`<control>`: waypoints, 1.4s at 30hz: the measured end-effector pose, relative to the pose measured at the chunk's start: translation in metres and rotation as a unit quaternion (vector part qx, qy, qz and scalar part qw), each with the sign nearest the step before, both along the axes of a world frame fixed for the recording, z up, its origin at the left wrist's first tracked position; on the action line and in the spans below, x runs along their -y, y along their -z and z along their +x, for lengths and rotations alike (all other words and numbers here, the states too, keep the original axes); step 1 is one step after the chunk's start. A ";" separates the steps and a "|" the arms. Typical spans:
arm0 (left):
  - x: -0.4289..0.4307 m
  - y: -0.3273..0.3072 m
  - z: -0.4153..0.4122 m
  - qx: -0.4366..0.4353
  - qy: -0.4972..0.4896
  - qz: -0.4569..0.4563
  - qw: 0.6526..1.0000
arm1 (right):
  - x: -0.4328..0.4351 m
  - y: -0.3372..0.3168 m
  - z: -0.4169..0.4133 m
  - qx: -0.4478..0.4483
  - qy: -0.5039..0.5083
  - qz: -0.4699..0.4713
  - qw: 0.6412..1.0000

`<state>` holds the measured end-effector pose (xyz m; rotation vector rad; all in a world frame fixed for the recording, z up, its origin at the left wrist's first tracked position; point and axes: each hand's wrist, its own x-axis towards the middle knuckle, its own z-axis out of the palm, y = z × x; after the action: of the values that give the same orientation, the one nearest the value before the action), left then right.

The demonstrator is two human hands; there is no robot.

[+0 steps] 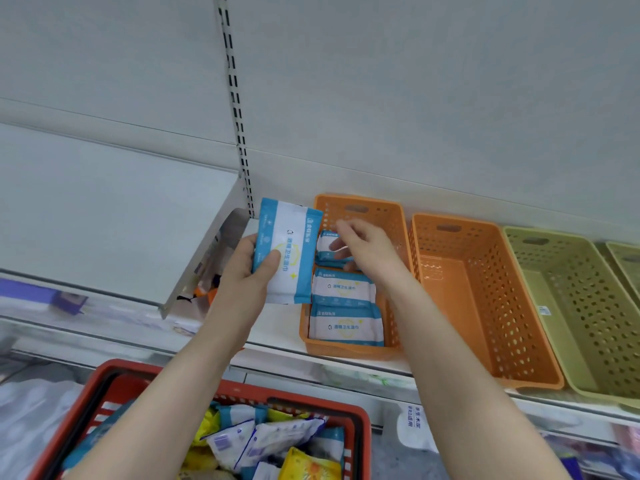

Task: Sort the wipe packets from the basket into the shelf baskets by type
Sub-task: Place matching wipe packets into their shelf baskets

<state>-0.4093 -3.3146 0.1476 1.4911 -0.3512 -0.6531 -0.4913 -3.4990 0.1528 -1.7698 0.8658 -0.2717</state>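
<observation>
Two orange baskets [485, 306], two green [571, 306]

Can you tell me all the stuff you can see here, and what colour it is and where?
Orange baskets: two, on the shelf; left one holds packets, right one looks empty.
Green baskets: two, far right of the shelf, one cut off by the edge.
Blue-and-white wipe packets: three in the left orange basket, one held.
Red basket: one, bottom, full of mixed packets, some yellow.
White shelf: one, under the baskets.
Left hand: holds a packet.
Right hand: reaching into the left orange basket.
</observation>
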 end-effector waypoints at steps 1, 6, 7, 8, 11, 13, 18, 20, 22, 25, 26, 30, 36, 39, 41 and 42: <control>0.001 -0.002 -0.002 0.008 0.010 -0.002 1.000 | -0.009 -0.011 -0.005 0.031 -0.012 0.071 0.997; 0.014 -0.012 -0.021 0.034 0.030 -0.021 0.999 | -0.026 -0.031 -0.025 0.069 -0.084 0.180 0.978; 0.017 -0.013 -0.025 0.055 0.043 -0.014 0.997 | -0.022 -0.031 -0.029 0.084 -0.061 0.174 0.979; 0.020 -0.013 -0.030 0.087 0.064 0.001 0.994 | -0.016 -0.031 -0.033 0.096 -0.026 0.138 0.985; 0.025 -0.007 -0.045 0.246 0.141 0.097 0.954 | 0.016 -0.026 -0.041 -0.008 0.016 -0.178 0.984; 0.029 0.002 -0.053 0.369 0.194 0.166 0.894 | 0.032 -0.017 -0.036 -0.136 -0.058 -0.311 0.939; 0.050 0.030 -0.070 0.475 0.313 0.313 0.761 | 0.032 0.026 -0.007 -0.297 -0.236 -0.338 0.861; 0.061 0.036 -0.070 0.457 0.339 0.358 0.740 | 0.036 0.038 -0.003 -0.301 -0.261 -0.330 0.856; 0.073 0.038 -0.066 0.438 0.349 0.389 0.731 | 0.042 0.045 -0.004 -0.308 -0.282 -0.341 0.842; 0.088 0.043 -0.060 0.417 0.350 0.433 0.718 | 0.045 0.050 -0.011 -0.339 -0.310 -0.343 0.819; 0.091 0.046 -0.059 0.407 0.353 0.457 0.707 | 0.045 0.051 -0.013 -0.342 -0.317 -0.337 0.818; 0.102 0.057 -0.061 0.376 0.379 0.513 0.672 | 0.044 0.055 -0.013 -0.338 -0.334 -0.300 0.827; 0.103 0.068 -0.055 0.386 0.367 0.482 0.696 | 0.040 0.057 -0.016 -0.344 -0.308 -0.338 0.820; 0.098 0.061 -0.055 0.407 0.354 0.437 0.720 | 0.034 0.049 -0.023 -0.326 -0.279 -0.388 0.816; 0.091 0.048 -0.054 0.447 0.316 0.376 0.747 | 0.029 0.040 -0.034 -0.294 -0.237 -0.417 0.827; 0.085 0.040 -0.053 0.468 0.292 0.335 0.764 | 0.025 0.034 -0.042 -0.265 -0.210 -0.426 0.839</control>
<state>-0.4627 -3.3994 0.1080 2.3814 -1.5361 -0.4662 -0.5332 -3.5243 0.1192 -2.9095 0.7383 0.1821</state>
